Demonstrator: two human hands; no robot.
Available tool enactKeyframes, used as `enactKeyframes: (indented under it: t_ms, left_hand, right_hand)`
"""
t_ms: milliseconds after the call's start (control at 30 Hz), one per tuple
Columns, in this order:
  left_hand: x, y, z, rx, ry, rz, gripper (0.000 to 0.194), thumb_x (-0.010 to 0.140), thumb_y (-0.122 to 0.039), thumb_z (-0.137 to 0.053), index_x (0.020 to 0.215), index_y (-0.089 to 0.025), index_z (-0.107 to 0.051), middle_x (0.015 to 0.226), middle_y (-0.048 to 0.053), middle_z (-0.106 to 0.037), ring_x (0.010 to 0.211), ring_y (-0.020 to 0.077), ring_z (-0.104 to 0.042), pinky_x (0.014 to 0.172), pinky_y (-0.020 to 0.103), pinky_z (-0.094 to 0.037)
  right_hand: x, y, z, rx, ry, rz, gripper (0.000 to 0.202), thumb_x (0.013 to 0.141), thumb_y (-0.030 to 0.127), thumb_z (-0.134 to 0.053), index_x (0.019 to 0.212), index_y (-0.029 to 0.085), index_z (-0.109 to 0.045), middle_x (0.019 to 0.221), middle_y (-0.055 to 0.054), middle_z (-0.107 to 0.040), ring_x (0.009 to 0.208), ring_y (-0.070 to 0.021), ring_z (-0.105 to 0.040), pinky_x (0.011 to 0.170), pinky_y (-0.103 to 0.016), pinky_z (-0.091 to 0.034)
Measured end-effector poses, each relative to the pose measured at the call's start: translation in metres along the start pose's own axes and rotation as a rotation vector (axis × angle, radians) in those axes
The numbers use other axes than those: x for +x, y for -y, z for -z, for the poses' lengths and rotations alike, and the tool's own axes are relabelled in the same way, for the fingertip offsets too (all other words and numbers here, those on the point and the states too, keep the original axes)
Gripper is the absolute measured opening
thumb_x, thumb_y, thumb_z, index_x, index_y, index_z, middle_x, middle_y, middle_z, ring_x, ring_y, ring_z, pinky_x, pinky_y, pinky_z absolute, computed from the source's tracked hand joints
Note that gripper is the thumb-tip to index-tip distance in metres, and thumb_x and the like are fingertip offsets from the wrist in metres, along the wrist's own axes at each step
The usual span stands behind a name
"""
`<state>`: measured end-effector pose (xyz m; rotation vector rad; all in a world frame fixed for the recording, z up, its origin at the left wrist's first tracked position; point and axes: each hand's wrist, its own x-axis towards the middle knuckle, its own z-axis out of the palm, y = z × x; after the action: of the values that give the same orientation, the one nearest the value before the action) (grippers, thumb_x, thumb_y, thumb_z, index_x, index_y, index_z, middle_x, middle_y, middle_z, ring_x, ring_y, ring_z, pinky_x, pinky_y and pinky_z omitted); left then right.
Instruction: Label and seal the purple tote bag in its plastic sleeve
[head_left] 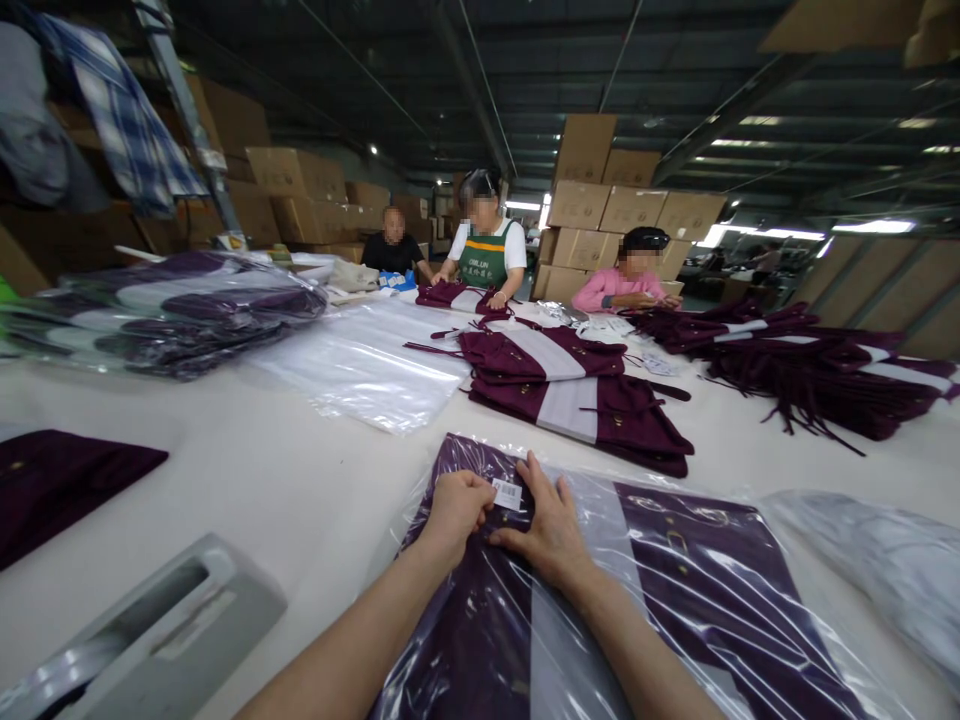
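**Hands on bagged garment**

While the tray (pixel 161 625) lies at the near left, the left hand (pixel 456 510), fingers curled, presses the bag (pixel 660 590) beside its label (pixel 507 493). The right hand (pixel 551 530) rests flat on the bag, gripping nothing.

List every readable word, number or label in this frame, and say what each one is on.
"OIMLUN": my best reading of the blurred print on the green apron of a co-worker across the table.
Barcode sticker on the bagged garment, between the left hand and right hand: too small to read.
Cartons: no legible print.
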<state>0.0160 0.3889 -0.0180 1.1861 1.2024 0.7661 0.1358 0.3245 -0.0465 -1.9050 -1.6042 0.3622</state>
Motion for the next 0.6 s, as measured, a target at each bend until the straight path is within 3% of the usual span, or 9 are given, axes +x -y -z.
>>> enactKeyframes:
  t_ms: [400,500,600]
  left_hand:
    - [0.0016,0.0058,-0.0024,0.225,-0.030,-0.042,0.024,0.070,-0.004,-0.050,0.050,-0.017,-0.049,0.034,-0.006,-0.042,0.032,0.0072,-0.037,0.037,0.018,-0.028]
    - [0.0030,0.0076,-0.0033,0.296,-0.033,-0.053,0.021,0.072,-0.006,-0.051,0.054,-0.018,-0.050,0.034,-0.006,-0.041,0.033,0.0084,-0.039,0.037,0.019,-0.029]
    - [0.0045,0.0088,-0.0029,0.393,-0.044,-0.082,0.020,0.073,-0.008,-0.051,0.056,-0.017,-0.052,0.036,-0.006,-0.043,0.036,0.0098,-0.044,0.040,0.019,-0.033]
  right_hand:
    - [-0.0013,0.0035,0.0045,-0.045,0.035,0.003,0.095,0.064,0.029,-0.078,0.144,0.013,-0.028,0.146,-0.016,-0.037,0.139,-0.0259,-0.027,0.115,-0.053,-0.005]
    - [-0.0003,-0.0002,0.0072,0.012,0.075,0.028,0.065,0.074,0.026,-0.070,0.135,0.020,-0.047,0.146,-0.011,-0.039,0.139,-0.0270,-0.025,0.114,-0.056,-0.006]
    - [0.0034,-0.0044,0.0043,0.087,0.004,0.009,0.036,0.086,0.022,-0.053,0.122,0.022,-0.060,0.137,-0.009,-0.051,0.134,-0.0254,-0.036,0.113,-0.058,-0.010]
